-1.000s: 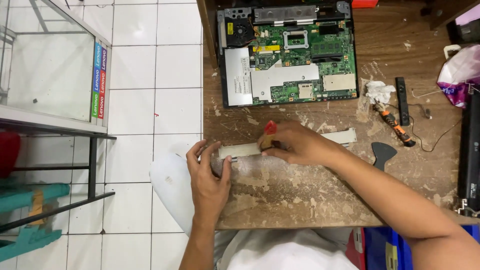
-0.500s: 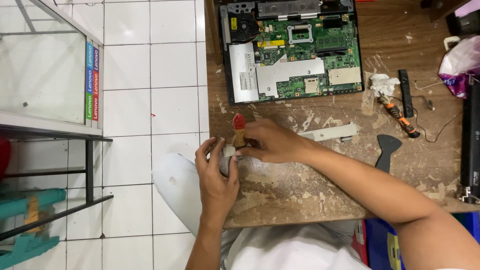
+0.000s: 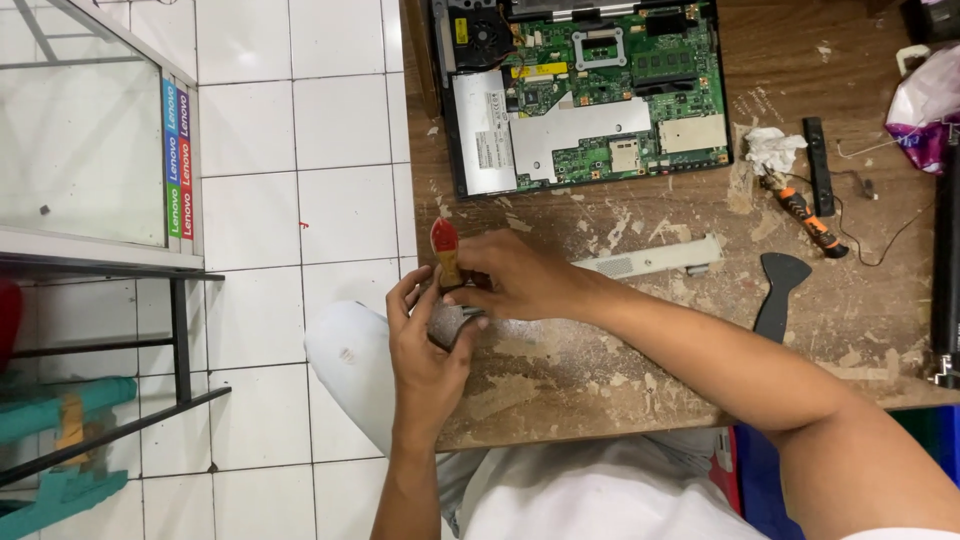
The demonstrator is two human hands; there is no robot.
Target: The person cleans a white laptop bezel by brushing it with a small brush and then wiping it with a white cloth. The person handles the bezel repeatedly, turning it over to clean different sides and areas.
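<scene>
Item: your hands have shifted to the tabletop (image 3: 640,350) edge, left hand (image 3: 425,345) gripping a small grey part (image 3: 450,322), right hand (image 3: 510,285) closed on the red-handled screwdriver (image 3: 445,250), now upright.

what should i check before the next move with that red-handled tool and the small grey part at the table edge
1. Right hand grips the red-handled tool: ok, fingers wrap its shaft.
2. Left hand steadies the small grey metal part: ok, held at the worn wooden table edge.
3. Tool tip seated on the part: cannot tell, hidden by fingers.
4. Part fully supported: not ok, it sits at the edge, partly over the tiled floor.
5. Opened laptop with bare green circuit board away from the hands: ok.
6. Long grey plastic strip near the right wrist: ok, lying flat, apart from the tool.
</scene>
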